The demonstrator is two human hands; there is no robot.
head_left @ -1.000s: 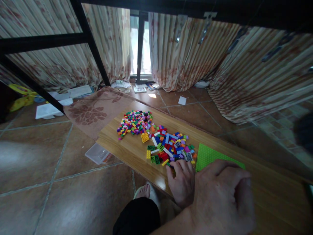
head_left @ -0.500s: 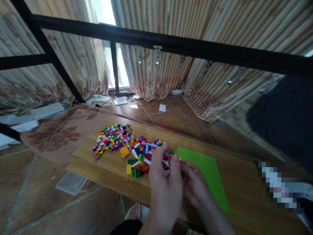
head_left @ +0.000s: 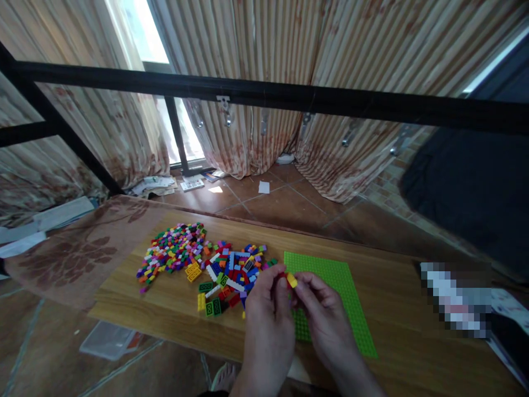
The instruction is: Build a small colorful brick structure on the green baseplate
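My left hand (head_left: 268, 314) is closed, its thumb and fingers pinching a small red toy brick (head_left: 282, 274) that mostly hides behind them. Right beside it, my right hand (head_left: 326, 317) grips a yellow toy brick (head_left: 291, 280) between thumb and fingertips. The two bricks touch or nearly touch; whether they are joined I cannot tell. Both hands hover over the near left part of a green studded baseplate (head_left: 330, 270). Just left of my left hand spreads a pile of larger mixed bricks (head_left: 233, 270), partly covered by that hand.
A heap of tiny coloured bricks (head_left: 176, 245) lies farther left on the wooden table (head_left: 392, 309). A clear plastic box (head_left: 107, 339) is on the floor below. A black metal rail (head_left: 264, 91) crosses in front of the curtains. Papers (head_left: 510, 309) lie at the right.
The camera view has shifted, moving the table slightly left and lower in the picture. The yellow and red bricks now show plainly between my fingertips; before, they were mostly hidden.
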